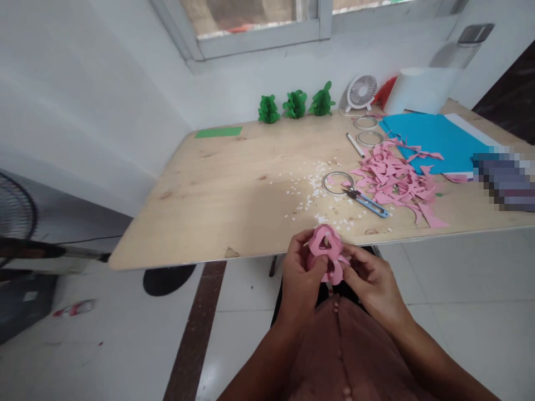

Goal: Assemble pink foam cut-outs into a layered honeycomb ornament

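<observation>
A pink paper shape [325,245] made of folded cut-out pieces sits between both my hands, just in front of the table's near edge. My left hand [301,271] grips its left side with fingers curled round it. My right hand [371,278] pinches its right lower part. Behind it on the wooden table [234,189] lie blue-handled thread snips [368,203], a wire ring [336,182] and a heap of pink paper scraps [397,184].
Three green paper trees [295,104] stand at the table's back edge beside a small white fan [361,92]. Blue paper sheets [434,139], two more rings [369,131], a white pen [355,144], a green sheet [218,132] and white paper bits [313,192] lie on the table. A floor fan [16,223] stands at left.
</observation>
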`<state>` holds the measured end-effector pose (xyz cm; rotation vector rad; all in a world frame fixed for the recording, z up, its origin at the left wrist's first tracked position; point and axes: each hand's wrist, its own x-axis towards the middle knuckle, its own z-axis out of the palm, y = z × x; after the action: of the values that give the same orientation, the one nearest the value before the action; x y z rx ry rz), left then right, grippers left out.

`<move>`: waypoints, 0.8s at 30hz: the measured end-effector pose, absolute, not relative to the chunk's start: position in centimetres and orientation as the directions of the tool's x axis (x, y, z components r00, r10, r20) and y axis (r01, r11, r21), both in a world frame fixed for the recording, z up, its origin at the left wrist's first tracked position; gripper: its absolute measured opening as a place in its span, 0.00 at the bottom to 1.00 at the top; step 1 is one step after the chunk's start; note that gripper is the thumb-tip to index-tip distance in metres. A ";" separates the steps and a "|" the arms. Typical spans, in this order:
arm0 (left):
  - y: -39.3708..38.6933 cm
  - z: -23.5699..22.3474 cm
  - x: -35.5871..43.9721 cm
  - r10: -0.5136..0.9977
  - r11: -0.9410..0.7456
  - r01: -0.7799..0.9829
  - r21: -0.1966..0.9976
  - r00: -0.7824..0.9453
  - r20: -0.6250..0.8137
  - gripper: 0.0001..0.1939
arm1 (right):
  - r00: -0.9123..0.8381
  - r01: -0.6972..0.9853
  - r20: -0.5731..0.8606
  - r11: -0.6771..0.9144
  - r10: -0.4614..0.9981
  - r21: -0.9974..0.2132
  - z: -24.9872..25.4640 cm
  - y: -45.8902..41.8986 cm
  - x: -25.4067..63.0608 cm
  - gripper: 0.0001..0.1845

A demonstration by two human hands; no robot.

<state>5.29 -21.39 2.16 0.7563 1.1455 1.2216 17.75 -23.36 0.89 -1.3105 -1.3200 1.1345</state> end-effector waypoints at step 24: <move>-22.8 1.0 6.2 0.982 -0.064 -0.181 0.981 -0.187 0.029 0.17 | 0.066 0.308 0.168 0.140 0.984 -0.941 0.7 -23.1 17.5 0.14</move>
<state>6.17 -22.75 0.96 1.0096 1.1763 1.4610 17.52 -23.09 0.75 -1.3485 -1.4277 0.8636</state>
